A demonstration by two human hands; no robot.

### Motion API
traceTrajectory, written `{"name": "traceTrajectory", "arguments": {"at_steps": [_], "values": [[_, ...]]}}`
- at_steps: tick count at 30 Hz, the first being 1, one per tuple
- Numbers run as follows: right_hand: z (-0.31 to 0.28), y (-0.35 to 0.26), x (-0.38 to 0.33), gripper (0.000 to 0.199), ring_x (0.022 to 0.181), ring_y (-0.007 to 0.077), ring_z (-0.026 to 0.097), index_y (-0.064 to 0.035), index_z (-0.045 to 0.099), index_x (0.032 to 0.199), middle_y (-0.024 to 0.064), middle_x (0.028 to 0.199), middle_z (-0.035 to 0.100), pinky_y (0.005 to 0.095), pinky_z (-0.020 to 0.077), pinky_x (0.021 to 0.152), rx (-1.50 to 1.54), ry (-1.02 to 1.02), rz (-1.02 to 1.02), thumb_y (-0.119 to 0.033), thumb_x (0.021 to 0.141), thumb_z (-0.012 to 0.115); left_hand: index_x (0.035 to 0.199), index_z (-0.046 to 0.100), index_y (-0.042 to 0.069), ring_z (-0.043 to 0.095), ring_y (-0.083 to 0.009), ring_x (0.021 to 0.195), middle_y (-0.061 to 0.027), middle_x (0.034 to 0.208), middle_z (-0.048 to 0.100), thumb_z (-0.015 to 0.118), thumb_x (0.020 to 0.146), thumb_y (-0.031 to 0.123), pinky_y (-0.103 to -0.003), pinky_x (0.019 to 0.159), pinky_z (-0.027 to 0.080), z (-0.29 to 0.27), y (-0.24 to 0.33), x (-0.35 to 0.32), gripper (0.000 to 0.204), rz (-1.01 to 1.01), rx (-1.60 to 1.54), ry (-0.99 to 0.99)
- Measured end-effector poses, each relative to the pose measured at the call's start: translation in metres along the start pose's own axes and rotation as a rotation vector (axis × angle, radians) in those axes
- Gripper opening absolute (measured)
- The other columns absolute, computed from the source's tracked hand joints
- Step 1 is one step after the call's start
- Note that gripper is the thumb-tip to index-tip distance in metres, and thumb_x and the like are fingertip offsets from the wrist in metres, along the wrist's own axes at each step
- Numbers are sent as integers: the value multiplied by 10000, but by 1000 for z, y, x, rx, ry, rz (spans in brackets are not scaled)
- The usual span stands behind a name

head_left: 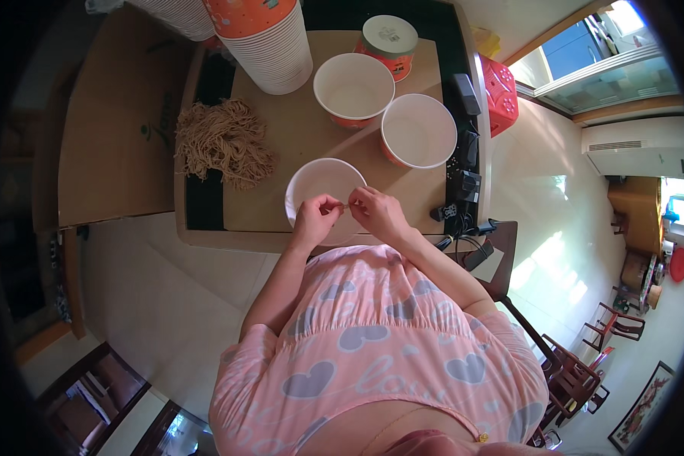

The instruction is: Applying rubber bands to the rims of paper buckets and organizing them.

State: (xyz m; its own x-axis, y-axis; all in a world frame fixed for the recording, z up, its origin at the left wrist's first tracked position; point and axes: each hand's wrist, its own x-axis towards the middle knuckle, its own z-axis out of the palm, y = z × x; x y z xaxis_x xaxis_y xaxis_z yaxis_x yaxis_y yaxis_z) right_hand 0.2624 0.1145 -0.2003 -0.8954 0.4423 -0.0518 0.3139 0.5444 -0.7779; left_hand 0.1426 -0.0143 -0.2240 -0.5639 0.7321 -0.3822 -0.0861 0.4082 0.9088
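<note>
My left hand (317,219) and my right hand (379,215) meet over a white paper tub (323,171) near the table's front edge. The fingers of both are closed in a pinch. Between the fingertips shows a small, thin tan strand (346,206); most of it is hidden by the fingers. Two more open paper tubs, one in the middle (353,83) and one to the right (419,131), stand beyond my hands. Behind them is an orange tub (387,47) with a pale lid-like top. A loose bundle of tan strings (224,143) lies at the left.
A tall stack of paper tubs (270,57) stands at the back left, beside a large cardboard box (118,129). Black power adapters (466,185) and cables line the table's right edge. A red plastic stool (498,93) and a dark wooden chair (501,258) stand to the right.
</note>
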Motion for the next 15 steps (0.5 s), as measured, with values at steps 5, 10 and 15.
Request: {"name": "traceTrajectory", "arguments": {"at_steps": [5,10,15], "values": [[-2,0,-1,99,733,303,626,-96,637,866,88,852,631,396,505,623,-34,7,-28,-165,805,601,821,636,0,567,-64,575,-19,681,641,651,816,64,-224,518,451,1,-1,-1,66,9,-6,-15],[-2,0,-3,130,751,301,632,-103,640,911,87,861,646,388,508,630,-53,16,-62,-176,808,607,827,636,0,567,-64,577,-19,688,643,649,821,65,-222,519,451,2,-5,0,67,11,-3,-25],[-2,0,-4,109,724,311,623,-88,590,901,98,824,631,398,501,618,-63,-24,-13,-149,810,591,831,637,1,571,-68,581,-22,691,645,647,827,67,-223,520,452,2,-1,-1,66,1,6,-40]]}}
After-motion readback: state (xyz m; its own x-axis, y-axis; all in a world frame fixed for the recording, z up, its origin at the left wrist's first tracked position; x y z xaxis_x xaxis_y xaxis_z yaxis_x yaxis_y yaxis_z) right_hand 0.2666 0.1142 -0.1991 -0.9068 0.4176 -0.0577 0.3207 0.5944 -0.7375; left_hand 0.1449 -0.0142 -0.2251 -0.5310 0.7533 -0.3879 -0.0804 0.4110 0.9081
